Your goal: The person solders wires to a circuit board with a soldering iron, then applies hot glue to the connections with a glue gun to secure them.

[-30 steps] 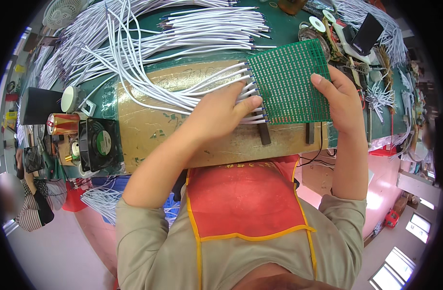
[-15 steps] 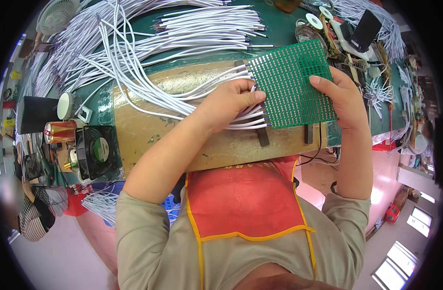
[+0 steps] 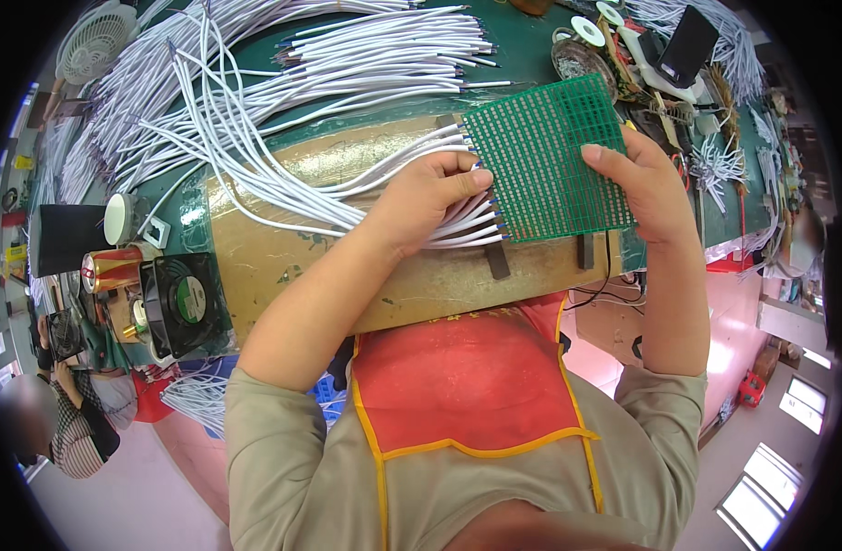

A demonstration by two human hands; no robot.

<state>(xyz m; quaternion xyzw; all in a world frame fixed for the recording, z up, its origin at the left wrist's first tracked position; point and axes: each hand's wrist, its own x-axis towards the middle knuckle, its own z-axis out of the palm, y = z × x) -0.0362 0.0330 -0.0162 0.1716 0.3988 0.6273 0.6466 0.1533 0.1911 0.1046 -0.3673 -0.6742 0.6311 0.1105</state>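
Observation:
A green circuit board panel (image 3: 545,165), with rows of small pale rectangles, is tilted above the brown work mat. My right hand (image 3: 649,184) grips its right edge, thumb on top and fingers underneath. Several white cables (image 3: 334,204) run in from the left, and their ends meet the panel's left edge in a row. My left hand (image 3: 437,197) pinches one white cable near its blue-tipped end, right at that edge. Whether this end touches the panel is hidden by my fingers.
White cable bundles (image 3: 384,50) cover the back of the green table. At left stand a black fan (image 3: 180,298), a red-gold can (image 3: 112,271) and a round white lamp (image 3: 122,219). A phone on a stand (image 3: 687,46) is at back right. Another person (image 3: 77,427) sits far left.
The view has shifted slightly. Both hands keep their grips, the panel in the right and a cable in the left, with hardly any movement.

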